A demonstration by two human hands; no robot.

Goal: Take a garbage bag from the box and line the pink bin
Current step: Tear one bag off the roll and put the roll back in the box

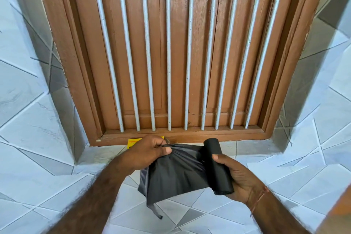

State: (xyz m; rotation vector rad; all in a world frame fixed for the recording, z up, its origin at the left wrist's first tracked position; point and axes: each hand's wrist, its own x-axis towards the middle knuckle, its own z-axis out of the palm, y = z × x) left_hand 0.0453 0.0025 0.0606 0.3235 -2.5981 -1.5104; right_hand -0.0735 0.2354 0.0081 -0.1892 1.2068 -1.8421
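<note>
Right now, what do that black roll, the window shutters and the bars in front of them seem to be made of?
Black roll: thin plastic film, dull sheen; the pulled-out sheet gathers into soft creases where the left hand pinches it.
Shutters: wood, brown paint, grain and cracks showing.
Bars: probably metal rods, whitish paint flecked and worn.

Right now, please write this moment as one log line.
left hand: pinches bag sheet | right hand: holds roll | bag: not torn off | bin: unseen

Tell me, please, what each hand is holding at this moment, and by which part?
The right hand grips the black bag roll around its middle; the left hand pinches the gathered top edge of the unrolled bag.
</note>
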